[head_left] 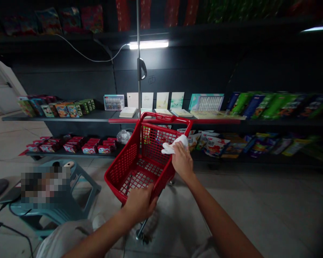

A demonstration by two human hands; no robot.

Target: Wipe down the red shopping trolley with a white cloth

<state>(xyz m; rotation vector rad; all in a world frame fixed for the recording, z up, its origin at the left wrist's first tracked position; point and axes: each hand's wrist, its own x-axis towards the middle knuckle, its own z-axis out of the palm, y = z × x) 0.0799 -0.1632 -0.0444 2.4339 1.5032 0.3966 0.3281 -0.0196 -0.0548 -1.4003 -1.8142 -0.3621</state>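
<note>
A red plastic shopping basket (129,161) on a wheeled frame stands tilted in front of me. My left hand (140,204) is closed around its near rim. My right hand (181,161) is closed on a white cloth (174,145) and presses it against the basket's right side wall, near the top edge. The basket's mesh floor is bare. Its red handle (164,117) sits at the far end.
Dark shelves (70,116) behind hold boxed goods, cards and packets on two levels. A metal pole (138,57) rises behind the basket. A teal plastic stool (80,186) with a cable stands at the left on the tiled floor.
</note>
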